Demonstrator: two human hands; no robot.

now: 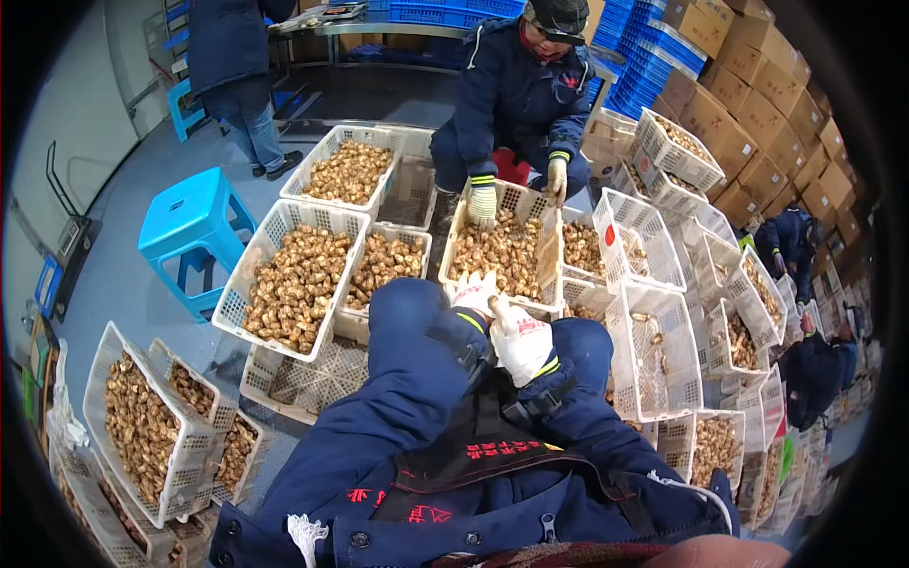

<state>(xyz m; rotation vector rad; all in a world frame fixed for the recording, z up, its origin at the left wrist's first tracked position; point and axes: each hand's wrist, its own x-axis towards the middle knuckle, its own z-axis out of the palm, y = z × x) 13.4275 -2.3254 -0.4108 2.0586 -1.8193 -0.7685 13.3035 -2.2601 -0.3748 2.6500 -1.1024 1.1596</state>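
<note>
Mushroom (493, 305) at frame centre, pinched between both gloved hands just above near rim of crate (547, 248) heaped with brown mushrooms. Left hand (473, 293) curled on it; right hand (521, 341) closed round its stem end. Person opposite (521, 90) rests gloved hands on crate's far rim. Blue stool (194, 232) at left. Cardboard boxes (757, 104) stacked upper right.

Both white-gloved hands together over the near rim of a white plastic lattice crate (542, 248) heaped with brown mushrooms (497, 257): left hand (473, 293) beside right hand (521, 341), one mushroom pinched between them. Opposite, a crouching person's gloved hand (482, 203) resting on the same heap. Bright blue plastic stool (194, 222) off left.
</note>
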